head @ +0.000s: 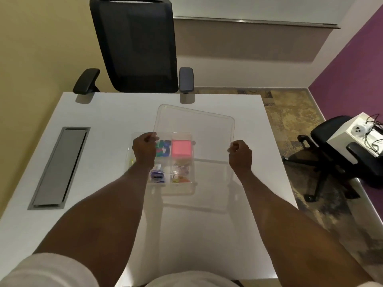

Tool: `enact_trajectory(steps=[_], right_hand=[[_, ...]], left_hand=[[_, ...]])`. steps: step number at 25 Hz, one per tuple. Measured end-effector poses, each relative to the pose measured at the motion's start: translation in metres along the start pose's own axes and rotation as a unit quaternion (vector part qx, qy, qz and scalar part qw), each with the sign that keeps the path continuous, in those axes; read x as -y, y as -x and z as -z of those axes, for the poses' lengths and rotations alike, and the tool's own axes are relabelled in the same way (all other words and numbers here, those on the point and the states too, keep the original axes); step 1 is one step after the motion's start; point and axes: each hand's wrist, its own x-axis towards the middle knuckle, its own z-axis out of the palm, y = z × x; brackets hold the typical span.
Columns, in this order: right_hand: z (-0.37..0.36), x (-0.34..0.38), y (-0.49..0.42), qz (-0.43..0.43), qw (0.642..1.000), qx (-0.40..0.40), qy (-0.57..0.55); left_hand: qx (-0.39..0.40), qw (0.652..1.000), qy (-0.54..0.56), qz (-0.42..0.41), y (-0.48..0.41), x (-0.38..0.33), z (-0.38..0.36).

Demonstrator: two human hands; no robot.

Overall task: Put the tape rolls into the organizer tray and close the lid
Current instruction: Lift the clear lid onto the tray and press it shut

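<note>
A clear organizer tray (182, 189) sits mid-table on the white table (116, 112). Its compartments hold coloured tape rolls (163, 149), a pink block (181, 148), a blue-and-white item (158, 175) and small mixed bits (180, 172). A clear lid (199, 125) hovers tilted above the tray, shifted to the right of it. My left hand (144, 150) pinches the lid's left edge and covers part of the tray. My right hand (240, 155) pinches the lid's right edge.
A grey cable hatch (60, 166) is set into the table at left. A black office chair (134, 44) stands behind the far edge. At right, beyond the table, a second chair (339, 154) carries a white box (360, 135) with cables.
</note>
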Motion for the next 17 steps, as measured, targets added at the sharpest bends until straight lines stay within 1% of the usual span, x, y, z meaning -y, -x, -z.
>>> enact_trajectory(steps=[2, 4, 8, 11, 13, 15, 16, 17], right_hand=[[-0.015, 0.026, 0.008, 0.02, 0.999, 0.002, -0.039], [-0.031, 0.051, 0.012, 0.043, 0.997, 0.007, -0.07], [-0.06, 0.096, 0.018, 0.041, 0.988, 0.013, -0.145], [-0.076, 0.118, 0.023, 0.036, 0.973, 0.028, -0.226], [-0.081, 0.127, 0.023, -0.016, 0.951, 0.04, -0.307], [-0.082, 0.131, 0.022, -0.069, 0.924, 0.041, -0.374], [-0.081, 0.13, 0.021, -0.08, 0.919, 0.042, -0.384], [-0.079, 0.127, 0.02, -0.078, 0.921, 0.048, -0.378]], left_hand=[[-0.019, 0.998, -0.021, -0.057, -0.016, -0.012, 0.03], [-0.024, 0.995, -0.014, -0.093, -0.032, -0.02, 0.057], [-0.024, 0.994, 0.011, -0.107, -0.068, -0.028, 0.101], [0.011, 0.995, 0.061, -0.083, -0.086, -0.025, 0.123], [0.039, 0.993, 0.102, -0.049, -0.097, -0.024, 0.133], [0.071, 0.985, 0.158, 0.009, -0.104, -0.024, 0.144], [0.091, 0.98, 0.175, 0.028, -0.106, -0.023, 0.148], [0.112, 0.977, 0.179, 0.032, -0.108, -0.021, 0.152]])
